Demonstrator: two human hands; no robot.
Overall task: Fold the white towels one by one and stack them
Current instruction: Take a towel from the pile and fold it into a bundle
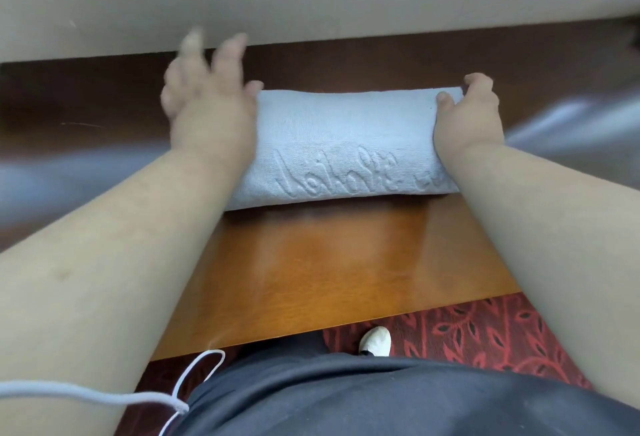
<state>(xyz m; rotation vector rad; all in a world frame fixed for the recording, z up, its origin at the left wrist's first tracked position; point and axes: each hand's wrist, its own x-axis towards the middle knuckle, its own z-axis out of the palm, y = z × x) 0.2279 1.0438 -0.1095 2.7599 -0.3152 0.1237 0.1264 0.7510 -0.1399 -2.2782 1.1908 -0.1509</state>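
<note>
Even daylight; left hand (pixel 204 103) motion-blurred; edges smeared.

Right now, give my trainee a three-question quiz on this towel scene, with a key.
1. True or false: the white towel lies folded on the wooden table.
2. Which hand pinches the towel's far corner? A) left hand B) right hand
3. Fill in: the left hand's fingers are spread and ____ from motion.

Key: 1 true; 2 B; 3 blurred.
</note>
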